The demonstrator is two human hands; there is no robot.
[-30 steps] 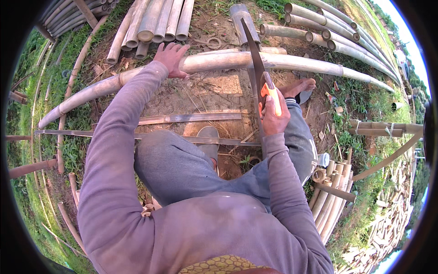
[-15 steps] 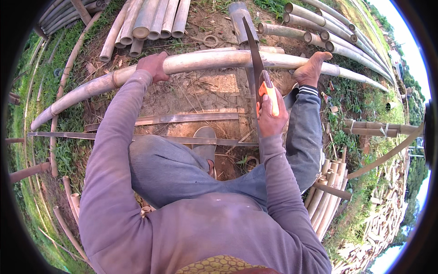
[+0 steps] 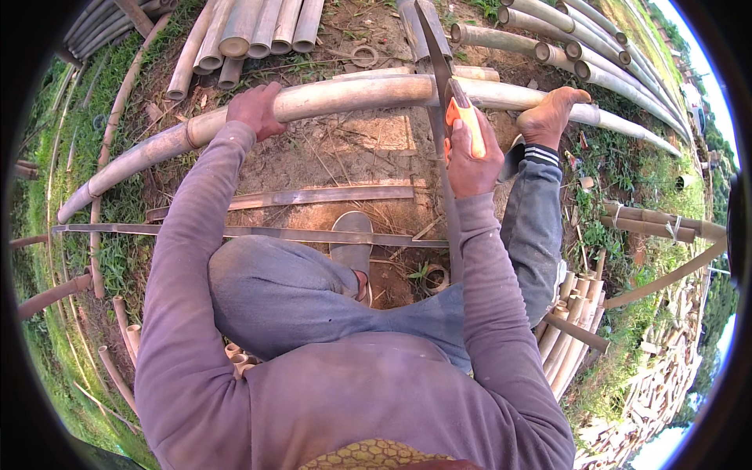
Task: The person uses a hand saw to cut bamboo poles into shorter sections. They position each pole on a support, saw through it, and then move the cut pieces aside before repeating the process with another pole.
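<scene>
Across the upper half of the frame I see a long, pale bamboo pole [image 3: 337, 99], curved by the lens and lying crosswise over bare dirt [image 3: 337, 160]. Left of centre, the person's left grip [image 3: 257, 111] is wrapped over it, fingers curled down around the far side. Right of centre, the right grip [image 3: 475, 157] is folded firmly round the orange and pale handle of a saw [image 3: 440, 59], whose dark blade points to the top edge and passes over the pole; whether its teeth bite in, I cannot tell. Further right, a bare foot [image 3: 548, 117] is set against the pole. Two flat bamboo strips [image 3: 321, 197] lie mid-frame, near the other foot's grey shoe [image 3: 352, 235]. Stacked bamboo lengths fill the upper left [image 3: 243, 35] and upper right [image 3: 627, 84].
</scene>
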